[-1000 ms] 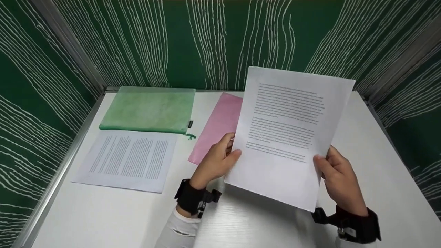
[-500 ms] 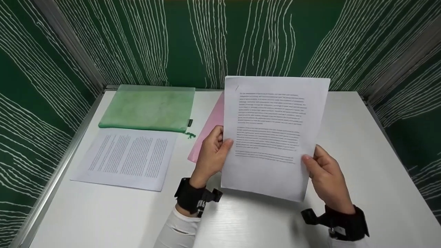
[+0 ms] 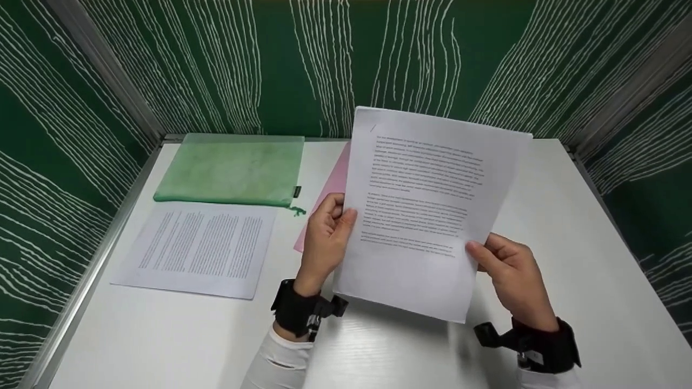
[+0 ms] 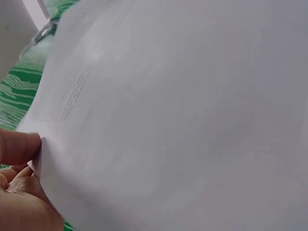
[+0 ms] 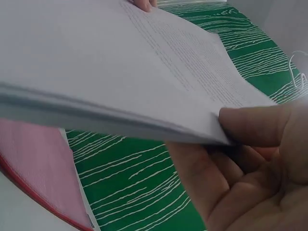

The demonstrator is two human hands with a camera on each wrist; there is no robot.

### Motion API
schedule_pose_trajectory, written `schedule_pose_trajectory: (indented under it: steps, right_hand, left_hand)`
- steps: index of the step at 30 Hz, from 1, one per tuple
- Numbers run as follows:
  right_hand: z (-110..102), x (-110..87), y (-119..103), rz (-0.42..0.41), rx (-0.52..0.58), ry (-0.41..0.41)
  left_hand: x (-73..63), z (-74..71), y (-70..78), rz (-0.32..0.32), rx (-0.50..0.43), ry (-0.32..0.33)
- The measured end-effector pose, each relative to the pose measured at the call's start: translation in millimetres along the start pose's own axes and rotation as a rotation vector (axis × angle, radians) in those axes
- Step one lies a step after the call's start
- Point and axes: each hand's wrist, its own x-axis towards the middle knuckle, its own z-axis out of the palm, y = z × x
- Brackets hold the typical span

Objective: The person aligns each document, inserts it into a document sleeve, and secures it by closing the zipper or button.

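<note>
A stack of printed paper sheets [image 3: 411, 210], with a staple at its top left corner, is held up over the table. My left hand [image 3: 326, 232] pinches its left edge, thumb in front and fingers behind. On the right edge, my right hand [image 3: 513, 275] grips it the same way, lower down. The right wrist view shows several layers at the edge of the sheets [image 5: 110, 72], between thumb and fingers. In the left wrist view the paper [image 4: 159, 106] fills most of the picture, its edge under the thumb.
A green zip pouch [image 3: 232, 170] lies at the back left of the white table [image 3: 178, 340]. In front of it is another printed paper stack [image 3: 194, 251], turned sideways. A pink zip pouch [image 3: 327, 202] is mostly hidden behind the held sheets. Green walls [image 3: 303, 54] with white lines enclose the table.
Both hands have moved left with the stack of sheets, and the right hand has shifted inward. The sheets levelled out, then tilted again, and cover more of the pink pouch.
</note>
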Motion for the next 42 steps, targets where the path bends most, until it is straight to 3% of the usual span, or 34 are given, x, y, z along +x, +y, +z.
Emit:
schedule_pose_trajectory:
  steps: [5,8,16,21,28,36,42]
  right_hand:
    - [-1.9,-1.0,-2.0,0.01,0.146,0.083]
    - [-4.3,-1.4,-3.7,-0.001,0.214,0.087]
    - [-16.8,-2.3,-7.1,-0.077,0.066,-0.014]
    - [-16.7,-3.0,-7.5,-0.064,0.118,0.031]
    - [-15.7,-3.6,-4.7,-0.097,0.172,0.085]
    - [-21.1,-2.9,-2.2,-0.157,0.33,-0.009]
    - [-26.1,-2.2,-4.1,-0.102,0.289,0.073]
  left_hand:
    - [0.8,-1.8,0.6,-0.057,-0.018,-0.154]
    - [0.1,-3.5,2.2,-0.104,-0.005,-0.2]
    - [-0.8,-3.1,2.7,-0.091,0.101,-0.136]
    - [-0.7,-0.9,1.8,-0.103,0.065,-0.147]
    - [-0.2,-0.9,-1.3,-0.177,-0.049,-0.193]
    - [-1.4,-3.1,-2.5,-0.258,-0.188,-0.244]
    - [-1.5,0.7,-4.8,-0.285,-0.142,-0.291]
